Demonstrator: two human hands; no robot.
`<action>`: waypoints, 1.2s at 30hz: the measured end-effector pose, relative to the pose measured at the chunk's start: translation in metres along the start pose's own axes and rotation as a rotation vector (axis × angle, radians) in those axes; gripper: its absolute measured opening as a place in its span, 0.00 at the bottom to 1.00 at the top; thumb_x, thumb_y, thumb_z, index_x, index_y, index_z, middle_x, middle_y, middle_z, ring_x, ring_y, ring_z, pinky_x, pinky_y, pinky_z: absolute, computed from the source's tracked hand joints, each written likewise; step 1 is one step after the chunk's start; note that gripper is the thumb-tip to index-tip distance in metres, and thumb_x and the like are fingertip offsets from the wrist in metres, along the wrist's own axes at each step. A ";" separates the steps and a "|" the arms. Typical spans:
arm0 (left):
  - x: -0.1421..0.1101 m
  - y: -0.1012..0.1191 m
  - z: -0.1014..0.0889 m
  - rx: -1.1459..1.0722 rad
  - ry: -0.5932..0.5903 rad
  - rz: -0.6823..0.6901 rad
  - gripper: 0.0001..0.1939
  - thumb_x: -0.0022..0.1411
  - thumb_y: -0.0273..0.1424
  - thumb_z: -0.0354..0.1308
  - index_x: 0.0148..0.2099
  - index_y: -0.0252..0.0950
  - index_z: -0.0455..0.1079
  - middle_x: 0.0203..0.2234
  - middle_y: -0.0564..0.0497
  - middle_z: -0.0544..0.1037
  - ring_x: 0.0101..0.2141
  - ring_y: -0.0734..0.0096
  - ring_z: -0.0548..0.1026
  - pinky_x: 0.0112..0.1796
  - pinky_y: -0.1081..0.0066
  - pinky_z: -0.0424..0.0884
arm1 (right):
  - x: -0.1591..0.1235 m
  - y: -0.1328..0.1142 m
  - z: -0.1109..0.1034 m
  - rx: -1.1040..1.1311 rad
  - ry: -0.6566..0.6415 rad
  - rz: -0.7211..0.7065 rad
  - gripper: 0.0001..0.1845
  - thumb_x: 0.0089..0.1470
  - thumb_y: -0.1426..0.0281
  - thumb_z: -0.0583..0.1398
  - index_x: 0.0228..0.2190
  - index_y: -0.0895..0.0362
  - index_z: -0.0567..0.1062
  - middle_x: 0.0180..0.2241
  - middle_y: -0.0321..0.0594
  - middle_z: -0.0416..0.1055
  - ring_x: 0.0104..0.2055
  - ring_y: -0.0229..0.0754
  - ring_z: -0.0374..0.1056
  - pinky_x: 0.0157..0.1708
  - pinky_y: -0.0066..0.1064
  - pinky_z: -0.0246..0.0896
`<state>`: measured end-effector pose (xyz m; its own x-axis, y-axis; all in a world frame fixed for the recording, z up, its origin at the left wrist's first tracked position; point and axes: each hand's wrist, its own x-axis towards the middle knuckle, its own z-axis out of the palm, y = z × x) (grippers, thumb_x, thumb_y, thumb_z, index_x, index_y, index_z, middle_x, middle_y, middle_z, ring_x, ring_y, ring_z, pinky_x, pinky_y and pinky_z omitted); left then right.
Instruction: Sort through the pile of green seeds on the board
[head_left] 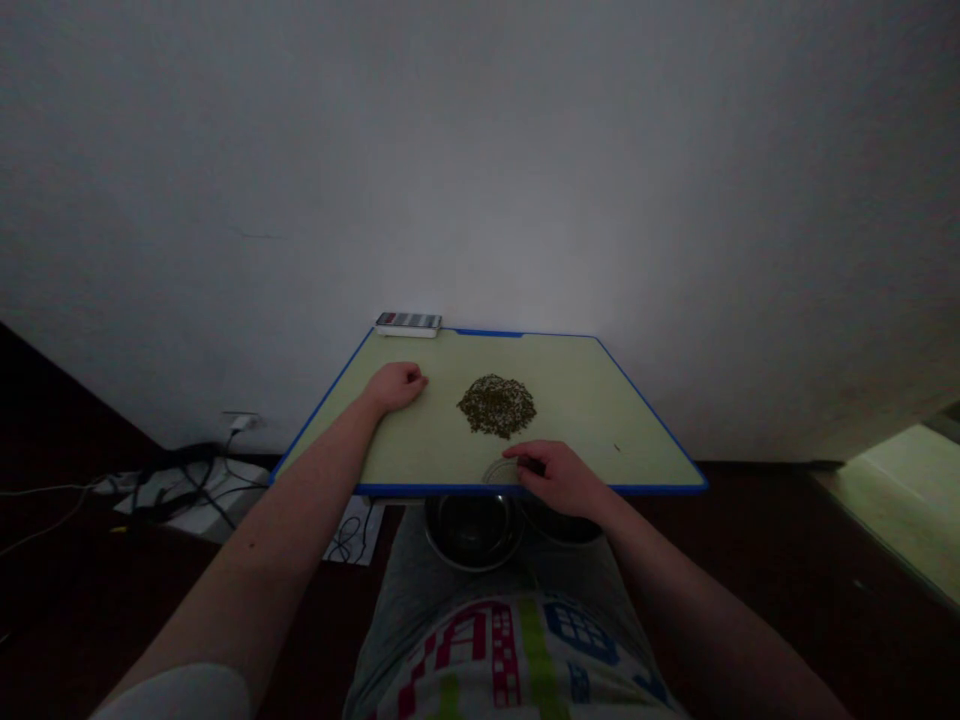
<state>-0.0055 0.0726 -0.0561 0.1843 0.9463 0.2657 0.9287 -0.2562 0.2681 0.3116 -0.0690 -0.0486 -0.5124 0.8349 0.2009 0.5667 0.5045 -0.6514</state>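
Grains [497, 405] lie heaped in a loose, single patch near the middle of the table [630, 400]; the flat top bears them, and the central position appears to suit reach from both sides. Right hand [555, 472] is at the front edge, just short of the heap, index finger extended towards it and the others bent under; the finger gap looks narrow, and whether anything is pinched cannot be told. Left hand [397, 386] rests on the top left of the heap, apart from it, fingers curled; its contents, if any, are hidden. That forearm crosses the front edge, probably for support. Two metal bowls [474, 535] stand side by side over the lap [397, 590], partly covered by the table edge, presumably set there for nearness. A box [409, 322] sits at the far left corner, seemingly kept clear of the hands, before the wall [480, 180].
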 end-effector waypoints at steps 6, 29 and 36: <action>-0.001 -0.001 0.001 -0.028 0.008 -0.010 0.17 0.55 0.42 0.47 0.28 0.36 0.70 0.22 0.49 0.73 0.25 0.69 0.67 0.27 0.70 0.58 | 0.001 0.014 0.002 0.155 0.107 0.081 0.18 0.48 0.70 0.55 0.41 0.59 0.76 0.21 0.33 0.64 0.22 0.33 0.57 0.23 0.25 0.52; 0.011 -0.005 0.003 -0.048 0.009 -0.039 0.17 0.55 0.43 0.47 0.27 0.36 0.68 0.21 0.49 0.73 0.25 0.69 0.67 0.26 0.70 0.58 | 0.012 0.028 0.001 0.711 0.496 0.264 0.19 0.42 0.66 0.60 0.39 0.59 0.74 0.22 0.33 0.67 0.21 0.31 0.58 0.21 0.25 0.51; 0.012 -0.008 0.005 -0.050 0.011 -0.029 0.18 0.56 0.44 0.46 0.26 0.37 0.67 0.20 0.51 0.70 0.24 0.70 0.66 0.25 0.70 0.57 | 0.015 0.037 -0.010 0.899 0.755 0.329 0.21 0.39 0.66 0.61 0.38 0.59 0.72 0.21 0.33 0.67 0.18 0.31 0.57 0.18 0.25 0.48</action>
<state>-0.0097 0.0867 -0.0596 0.1535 0.9515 0.2667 0.9163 -0.2381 0.3220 0.3314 -0.0357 -0.0627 0.2452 0.9632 0.1105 -0.2034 0.1625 -0.9655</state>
